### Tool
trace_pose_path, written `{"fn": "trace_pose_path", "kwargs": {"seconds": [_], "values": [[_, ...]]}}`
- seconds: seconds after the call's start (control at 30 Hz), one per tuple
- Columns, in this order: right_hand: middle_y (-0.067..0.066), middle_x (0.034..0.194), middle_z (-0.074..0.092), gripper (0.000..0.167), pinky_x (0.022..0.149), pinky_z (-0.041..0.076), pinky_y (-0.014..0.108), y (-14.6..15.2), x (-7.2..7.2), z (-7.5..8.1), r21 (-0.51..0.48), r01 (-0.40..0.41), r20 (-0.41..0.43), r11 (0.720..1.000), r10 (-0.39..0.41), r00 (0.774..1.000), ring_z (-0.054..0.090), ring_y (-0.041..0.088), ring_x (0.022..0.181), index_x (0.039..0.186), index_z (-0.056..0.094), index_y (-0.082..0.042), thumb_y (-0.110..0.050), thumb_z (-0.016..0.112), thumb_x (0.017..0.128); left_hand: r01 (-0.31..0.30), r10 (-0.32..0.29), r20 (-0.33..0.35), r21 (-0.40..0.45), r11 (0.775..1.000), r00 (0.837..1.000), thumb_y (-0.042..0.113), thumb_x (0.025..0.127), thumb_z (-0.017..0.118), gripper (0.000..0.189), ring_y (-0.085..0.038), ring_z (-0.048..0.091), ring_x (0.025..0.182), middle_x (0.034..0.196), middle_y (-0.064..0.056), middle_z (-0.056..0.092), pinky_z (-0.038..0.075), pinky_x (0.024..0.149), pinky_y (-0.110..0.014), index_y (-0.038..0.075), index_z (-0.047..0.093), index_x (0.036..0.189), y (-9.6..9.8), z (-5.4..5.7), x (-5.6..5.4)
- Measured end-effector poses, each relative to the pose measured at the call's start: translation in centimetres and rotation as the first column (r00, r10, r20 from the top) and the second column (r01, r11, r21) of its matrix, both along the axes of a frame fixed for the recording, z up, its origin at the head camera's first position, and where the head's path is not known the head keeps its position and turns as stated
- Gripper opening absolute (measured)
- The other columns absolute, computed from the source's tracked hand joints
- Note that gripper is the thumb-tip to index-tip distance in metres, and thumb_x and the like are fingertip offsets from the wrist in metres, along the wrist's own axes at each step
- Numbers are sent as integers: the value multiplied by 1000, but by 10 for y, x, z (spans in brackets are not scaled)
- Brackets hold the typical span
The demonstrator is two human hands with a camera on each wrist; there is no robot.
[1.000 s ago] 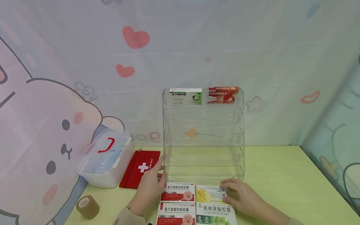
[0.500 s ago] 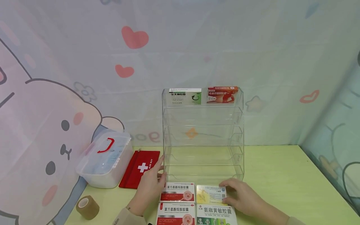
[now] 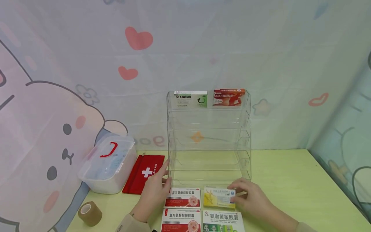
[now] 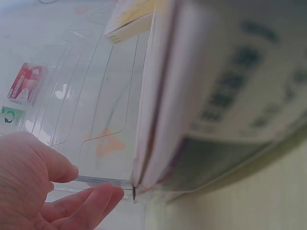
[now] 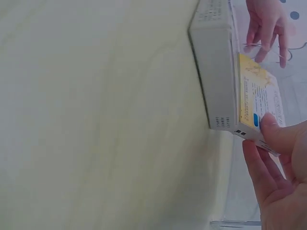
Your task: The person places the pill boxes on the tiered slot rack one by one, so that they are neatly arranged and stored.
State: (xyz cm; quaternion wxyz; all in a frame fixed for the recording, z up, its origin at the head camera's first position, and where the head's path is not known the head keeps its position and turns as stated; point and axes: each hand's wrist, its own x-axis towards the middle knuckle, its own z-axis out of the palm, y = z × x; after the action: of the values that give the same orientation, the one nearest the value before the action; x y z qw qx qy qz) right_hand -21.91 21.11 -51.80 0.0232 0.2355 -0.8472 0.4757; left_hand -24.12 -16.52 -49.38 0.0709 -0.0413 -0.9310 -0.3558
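My right hand (image 3: 252, 197) pinches a yellow-and-white medicine box (image 3: 218, 197) at its right end, thumb on the printed face and fingers behind in the right wrist view. The box is tipped up a little, just in front of a clear tiered display rack (image 3: 209, 140). With thumb and fingers, my left hand (image 4: 53, 184) holds the rack's left side edge low down. Between the hands lie two red-and-white medicine boxes (image 3: 183, 198), one in front of the other. A white-and-green medicine box (image 3: 222, 221) lies nearest me on the right, partly cut off by the frame.
On the rack's top tier stand a green-and-white box (image 3: 190, 100) and a red box (image 3: 229, 98). To the left are a red first aid pouch (image 3: 145, 174), a lidded plastic case (image 3: 108, 164) with a red handle, and a brown tape roll (image 3: 90, 213).
My right hand has lifted the yellow-and-white box's face upward and moved it slightly away from me and to the right, off the white-and-green box. My left hand has stayed at the rack.
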Motion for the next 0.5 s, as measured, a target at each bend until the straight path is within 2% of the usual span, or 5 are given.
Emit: {"fn": "trace_pose_path", "kwargs": {"seconds": [0.13, 0.27, 0.5], "values": [[10, 121, 71, 33, 81, 69, 25, -1, -2, 7, -60, -10, -83, 998, 5, 997, 78, 8, 101, 115, 79, -13, 3, 87, 87, 2, -2, -5, -2, 1000, 1000, 18, 102, 77, 84, -25, 81, 105, 143, -12, 74, 71, 87, -42, 27, 34, 174, 0, 0, 0], [8, 118, 72, 36, 78, 69, 26, -2, -6, 18, -74, 0, -179, 997, -14, 984, 77, 5, 100, 112, 79, -15, 6, 88, 84, 1, -1, -4, -2, 1000, 1000, 18, 102, 77, 84, -25, 81, 106, 143, -12, 74, 71, 87, -42, 27, 34, 174, 0, 0, 0], [11, 116, 72, 38, 79, 69, 26, -8, -13, 38, -103, 20, -240, 994, -44, 970, 76, 1, 101, 113, 77, -8, 11, 88, 82, 2, -2, -9, -3, 1000, 1000, 18, 102, 76, 84, -25, 81, 105, 143, -12, 74, 71, 88, -42, 28, 33, 174, 0, 0, 0]]}}
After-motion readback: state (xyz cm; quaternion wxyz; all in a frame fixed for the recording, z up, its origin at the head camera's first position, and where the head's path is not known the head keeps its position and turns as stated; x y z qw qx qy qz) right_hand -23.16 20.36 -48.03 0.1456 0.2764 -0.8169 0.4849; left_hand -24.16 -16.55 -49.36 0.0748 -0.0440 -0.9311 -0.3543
